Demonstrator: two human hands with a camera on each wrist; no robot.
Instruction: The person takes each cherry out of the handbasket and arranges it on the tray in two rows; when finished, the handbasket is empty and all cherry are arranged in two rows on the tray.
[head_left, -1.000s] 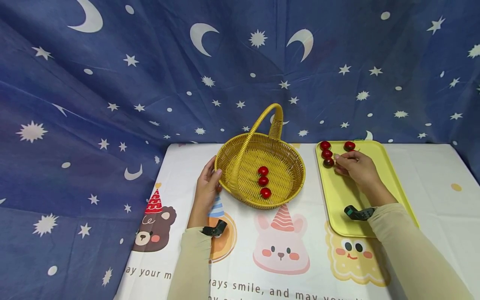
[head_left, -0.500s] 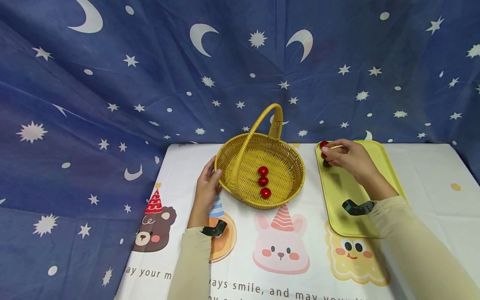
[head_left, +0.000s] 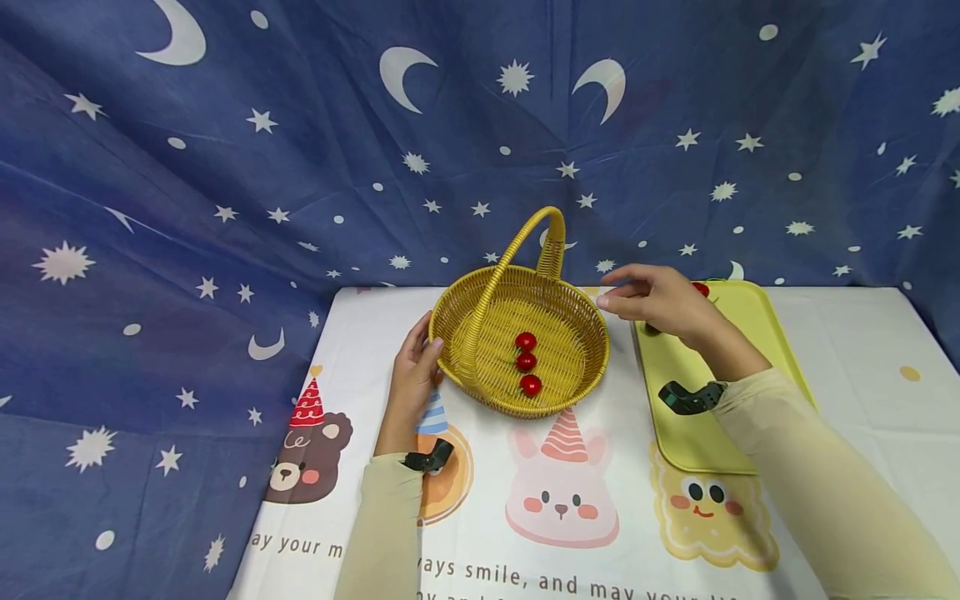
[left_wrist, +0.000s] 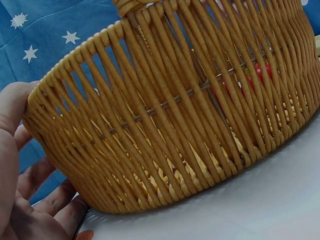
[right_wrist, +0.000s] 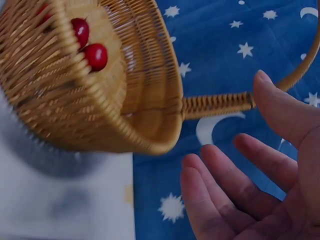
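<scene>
A yellow wicker basket (head_left: 592, 367) with a tall arched handle stands on the table, slightly left of the tray. Several red cherry tomatoes (head_left: 526, 362) lie in a row on its floor. My left hand (head_left: 412, 371) holds the basket's left side, one finger at the rim and others against the outer wall. Close to the right rim, my right hand (head_left: 656, 304) hovers with its fingers spread; nothing shows between thumb and fingers in the right wrist view. Behind this hand, one tomato (head_left: 701, 289) shows on the yellow tray (head_left: 690, 417); the tray's upper left corner is mostly hidden.
A white tablecloth (head_left: 562, 500) printed with cartoon animals and lettering covers the table. Blue cloth (head_left: 450, 125) with moons and stars hangs along the back and left. The basket's handle (head_left: 517, 242) rises high over its bowl.
My right hand has moved left from the tray's tomatoes to beside the basket, its fingers opening out. The left hand and the basket have stayed put.
</scene>
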